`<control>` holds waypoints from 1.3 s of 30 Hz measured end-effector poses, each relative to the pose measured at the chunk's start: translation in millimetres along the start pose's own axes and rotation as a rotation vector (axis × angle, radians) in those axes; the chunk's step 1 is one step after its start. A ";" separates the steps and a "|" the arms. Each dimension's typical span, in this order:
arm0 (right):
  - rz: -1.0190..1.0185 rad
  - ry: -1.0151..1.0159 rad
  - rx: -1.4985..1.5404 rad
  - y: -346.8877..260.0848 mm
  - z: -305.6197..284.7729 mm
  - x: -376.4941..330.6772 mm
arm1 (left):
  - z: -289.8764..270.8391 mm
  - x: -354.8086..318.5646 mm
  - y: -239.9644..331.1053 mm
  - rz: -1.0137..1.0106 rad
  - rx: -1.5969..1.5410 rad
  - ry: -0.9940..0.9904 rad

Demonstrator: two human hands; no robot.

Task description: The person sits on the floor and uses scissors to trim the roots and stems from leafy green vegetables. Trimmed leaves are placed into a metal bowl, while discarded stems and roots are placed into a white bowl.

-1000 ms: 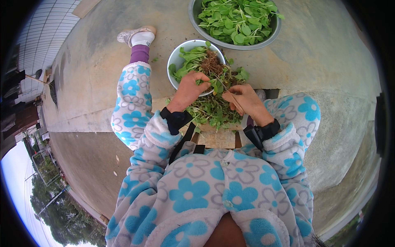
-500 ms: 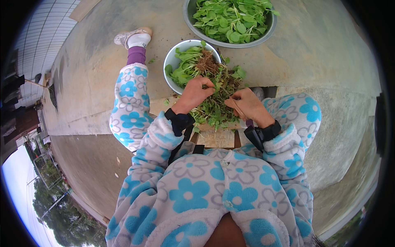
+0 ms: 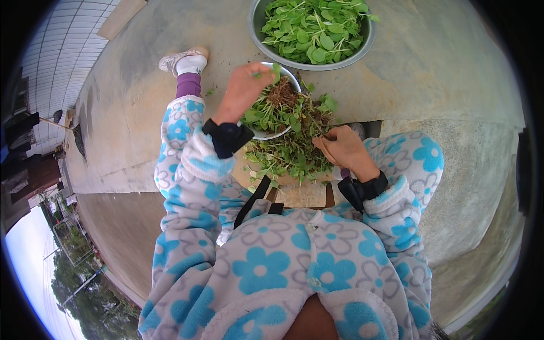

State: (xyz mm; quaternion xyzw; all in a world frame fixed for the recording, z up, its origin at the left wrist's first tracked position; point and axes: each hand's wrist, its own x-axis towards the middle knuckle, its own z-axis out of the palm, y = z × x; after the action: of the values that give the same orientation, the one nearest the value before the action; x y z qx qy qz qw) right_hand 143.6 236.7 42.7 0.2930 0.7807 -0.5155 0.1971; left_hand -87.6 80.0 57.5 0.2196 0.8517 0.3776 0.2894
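Compared with half a second earlier, the left hand had moved up and to the left, from the tangled heap near the middle of the frame to above the upper-left rim of the round white bowl. Its grip was closed, thumb and fingertips pinched on a small leafy green sprig, whose leaves stuck out beyond the fingers. The left sleeve had swung up with it and now overlapped the left knee.

The right hand stayed almost where it had been, right of centre, beside the heap. Its grip was curled closed around a slim brown tool, largely hidden by the fingers.

The loose heap of green seedlings lay at the centre of the frame, just below the bowl and touching it. Inside the bowl, more leafy stems surrounded a clump of fine brown roots, as before. At the upper centre, the wide grey round basin remained full of bright green leaves.

Any lettering on the black wrist straps was too small to tell.
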 end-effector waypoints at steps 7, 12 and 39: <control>0.034 0.069 0.056 3.1 -1.6 7.2 | -18.4 75.3 15.8 0.243 -0.024 0.188; -0.026 0.034 0.021 -4.0 -1.4 6.8 | 2.5 -11.3 -51.6 0.035 0.150 -0.003; -0.235 -0.112 0.015 -30.6 39.0 25.4 | 22.6 -63.7 -92.3 -0.315 -0.419 -0.070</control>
State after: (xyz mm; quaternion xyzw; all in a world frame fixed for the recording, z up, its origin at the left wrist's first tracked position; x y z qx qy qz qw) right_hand 104.5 198.2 33.0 0.1718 0.7937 -0.5562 0.1763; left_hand -40.2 -3.1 -5.0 0.0326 0.7680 0.4885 0.4129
